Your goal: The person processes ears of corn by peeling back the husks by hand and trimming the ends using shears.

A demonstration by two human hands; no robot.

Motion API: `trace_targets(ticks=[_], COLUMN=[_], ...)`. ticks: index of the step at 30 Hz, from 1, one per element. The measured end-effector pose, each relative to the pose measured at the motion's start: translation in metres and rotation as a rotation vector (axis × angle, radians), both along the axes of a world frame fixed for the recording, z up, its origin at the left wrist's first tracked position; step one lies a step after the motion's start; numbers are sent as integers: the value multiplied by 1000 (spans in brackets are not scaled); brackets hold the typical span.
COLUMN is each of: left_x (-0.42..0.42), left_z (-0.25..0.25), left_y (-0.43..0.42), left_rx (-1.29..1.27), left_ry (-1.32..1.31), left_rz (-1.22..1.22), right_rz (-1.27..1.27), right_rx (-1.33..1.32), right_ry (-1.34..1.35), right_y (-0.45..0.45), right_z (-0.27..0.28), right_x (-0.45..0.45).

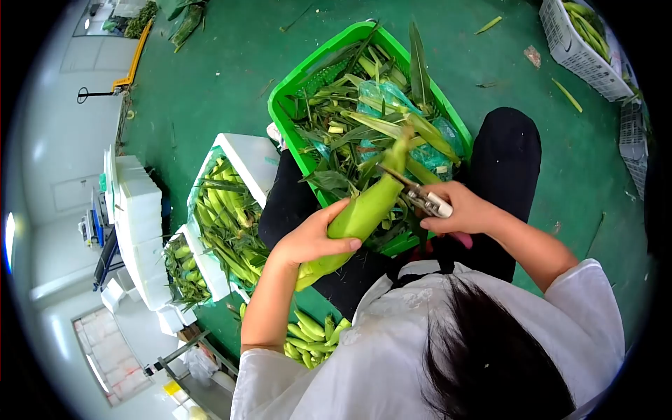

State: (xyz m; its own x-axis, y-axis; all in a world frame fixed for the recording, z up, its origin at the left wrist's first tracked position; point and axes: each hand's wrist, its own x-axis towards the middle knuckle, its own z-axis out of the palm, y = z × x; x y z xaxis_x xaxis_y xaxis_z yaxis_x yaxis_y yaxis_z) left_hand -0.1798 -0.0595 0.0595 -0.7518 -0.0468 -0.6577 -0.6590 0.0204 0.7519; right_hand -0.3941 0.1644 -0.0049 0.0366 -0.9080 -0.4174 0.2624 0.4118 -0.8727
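My left hand (316, 236) is closed around a green ear of corn in its husk (364, 210), tilted with its narrow end up and away from me. Below the hand more pale green husk (318, 269) shows; whether it is a second ear I cannot tell. In my right hand (462, 208) is a pair of pruning shears (423, 199), gripped by the handles. Their blades lie at the narrow neck of the ear. Directly beneath, a bright green crate (287, 115) between my knees holds cut husks and leaves (339, 136) and crumpled teal plastic (381, 94).
Left of my leg stand white foam boxes (248, 164) with corn ears (225, 203). More ears (308, 337) lie by my left elbow. White crates (588, 59) stand at the upper right. A yellow pallet jack (136, 56) is at the upper left. Husk scraps litter the green floor (231, 63).
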Motion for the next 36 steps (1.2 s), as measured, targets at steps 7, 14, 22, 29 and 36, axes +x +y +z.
trace_targets(ticks=[7,14,22,29,36], left_x=[3,-10,-19,-41,-29], left_z=[3,-6,-33,-35,-56], left_y=[20,37,13,48,62], left_rx=[-535,-675,-134,-101,171], left_ry=[240,334,687,903,864], left_rz=[327,53,1058,1373,1573], right_rz=[-55,-163,-287,-241,-470], right_rx=[-48,-117,-2,110,-191], right_ry=[-414,-418,-469,-292,395], right_y=[26,-4,2,-18,-56], right_z=[39,22,15,10,-34], right_x=[17,33,45,69,90])
